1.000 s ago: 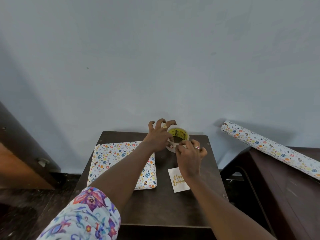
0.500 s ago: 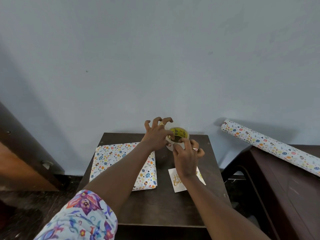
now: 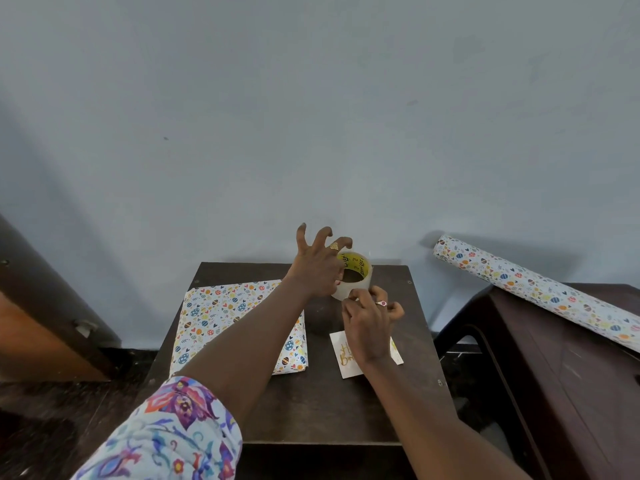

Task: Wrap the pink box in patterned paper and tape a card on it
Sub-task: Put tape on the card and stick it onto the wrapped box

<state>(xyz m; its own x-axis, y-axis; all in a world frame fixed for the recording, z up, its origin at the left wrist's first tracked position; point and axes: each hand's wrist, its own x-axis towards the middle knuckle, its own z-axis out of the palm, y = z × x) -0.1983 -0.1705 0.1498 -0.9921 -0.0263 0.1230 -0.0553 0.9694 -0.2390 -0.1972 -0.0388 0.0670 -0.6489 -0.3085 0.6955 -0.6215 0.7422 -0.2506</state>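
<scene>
The box (image 3: 221,313), wrapped in white patterned paper, lies on the left half of a small dark table (image 3: 311,403). A roll of clear tape (image 3: 360,271) with a yellow core is held above the table's far side. My left hand (image 3: 317,268) grips the roll with thumb and forefinger, its other fingers spread and raised. My right hand (image 3: 370,317) pinches at the roll's near rim, where the tape end is. A white card (image 3: 346,358) with gold lettering lies on the table under my right wrist, partly hidden.
A roll of the same patterned paper (image 3: 533,289) lies slanted on a dark table (image 3: 571,375) at the right. A brown wooden piece (image 3: 41,327) stands at the left. A grey wall rises right behind the small table.
Both hands have lifted the tape roll slightly off the table. My left fingers have spread wider, and my right hand keeps picking at the roll's edge.
</scene>
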